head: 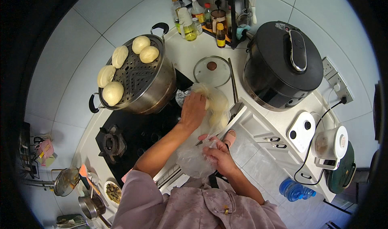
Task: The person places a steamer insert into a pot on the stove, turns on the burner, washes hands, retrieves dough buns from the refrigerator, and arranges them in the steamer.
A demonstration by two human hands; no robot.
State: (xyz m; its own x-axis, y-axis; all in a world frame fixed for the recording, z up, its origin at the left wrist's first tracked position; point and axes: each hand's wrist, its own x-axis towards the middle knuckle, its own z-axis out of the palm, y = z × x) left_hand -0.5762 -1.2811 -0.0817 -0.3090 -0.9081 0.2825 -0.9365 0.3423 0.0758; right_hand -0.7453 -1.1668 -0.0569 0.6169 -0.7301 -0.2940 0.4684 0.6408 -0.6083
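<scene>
My left hand (194, 110) is on the upper part of a clear plastic bag (197, 162), against pale steamed buns (219, 106) inside it; its fingertips are partly hidden by the plastic. Lower down, my right hand (219, 156) grips the bag's gathered film near its mouth. To the upper left, a large steel steamer pot (157, 86) stands on the black gas hob, and several round buns (112, 93) rest around the far and left side of its perforated steamer tray (136, 74).
A glass lid (212, 71) and dark chopsticks (233, 80) lie on the counter beyond the bag. A large black electric cooker (282, 65) stands at right. Sauce bottles (220, 36) stand at the back, and a plate of food (112, 192) sits at lower left.
</scene>
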